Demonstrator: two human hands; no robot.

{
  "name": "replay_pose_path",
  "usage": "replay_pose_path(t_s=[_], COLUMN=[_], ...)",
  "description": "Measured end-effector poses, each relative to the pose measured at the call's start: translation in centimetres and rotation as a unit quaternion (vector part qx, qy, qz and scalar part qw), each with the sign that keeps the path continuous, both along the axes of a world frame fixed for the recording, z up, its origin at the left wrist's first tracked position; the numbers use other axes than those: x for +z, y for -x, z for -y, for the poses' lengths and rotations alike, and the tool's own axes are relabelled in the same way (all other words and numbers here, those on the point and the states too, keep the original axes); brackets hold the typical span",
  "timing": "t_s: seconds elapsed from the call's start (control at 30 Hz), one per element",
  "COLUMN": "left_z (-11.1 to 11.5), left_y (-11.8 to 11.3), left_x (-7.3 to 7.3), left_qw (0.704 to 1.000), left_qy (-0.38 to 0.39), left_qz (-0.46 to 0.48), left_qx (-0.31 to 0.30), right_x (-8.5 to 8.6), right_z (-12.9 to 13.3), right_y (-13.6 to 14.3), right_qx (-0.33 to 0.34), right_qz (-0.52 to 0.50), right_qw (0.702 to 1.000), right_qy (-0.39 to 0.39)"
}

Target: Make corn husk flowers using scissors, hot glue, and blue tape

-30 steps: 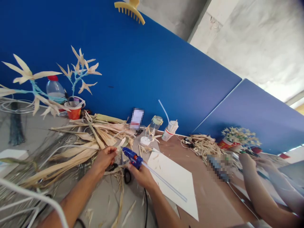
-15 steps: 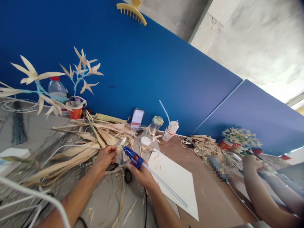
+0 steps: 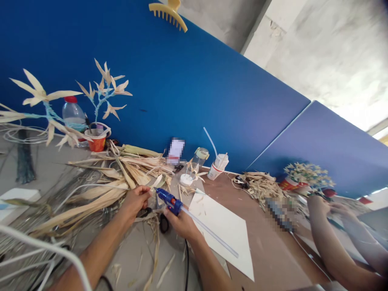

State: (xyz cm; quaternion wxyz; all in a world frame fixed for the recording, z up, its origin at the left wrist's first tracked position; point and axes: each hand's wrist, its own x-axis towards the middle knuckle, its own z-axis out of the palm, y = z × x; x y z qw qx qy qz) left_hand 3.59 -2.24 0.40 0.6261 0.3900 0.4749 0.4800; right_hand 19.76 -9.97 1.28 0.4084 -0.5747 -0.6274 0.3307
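Observation:
My right hand [image 3: 181,222] is wrapped round a blue hot glue gun [image 3: 166,199], with a long clear glue stick [image 3: 212,233] running out of its back. The gun's nozzle points at the small pale corn husk piece [image 3: 157,182] pinched in my left hand [image 3: 141,201]. Nozzle and husk are very close; I cannot tell whether they touch. Under my hands lie scissors, with one black handle loop [image 3: 164,223] showing. Behind my left hand spreads a pile of dry corn husks [image 3: 133,169].
A white sheet [image 3: 224,230] lies right of my hands. Farther back stand a phone [image 3: 176,151], a lidded jar [image 3: 200,157] and a white cup [image 3: 217,166]. Husk flowers [image 3: 104,95] rise from a red cup [image 3: 97,143]. At right, a co-worker's hands [image 3: 318,204] work beside more husks [image 3: 262,186].
The glue gun has shifted very slightly left, its nozzle nearer the husk piece. My left hand has hardly moved. The co-worker's hands at the right have moved a little.

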Motion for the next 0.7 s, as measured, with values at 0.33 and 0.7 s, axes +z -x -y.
replay_pose_path(t_s=[0.33,0.7], left_z=[-0.07,0.03], left_y=[0.04,-0.07], left_x=[-0.14,-0.05], left_qw=[1.0,1.0], left_qy=[0.002,0.008], left_qz=[0.001,0.011], left_qx=[-0.002,0.002], right_x=[0.14,-0.15], right_z=[-0.04,-0.09], right_y=[0.06,0.11], right_qx=[-0.002,0.005], right_qz=[0.023,0.053], right_qw=[1.0,0.998], right_qy=[-0.016,-0.021])
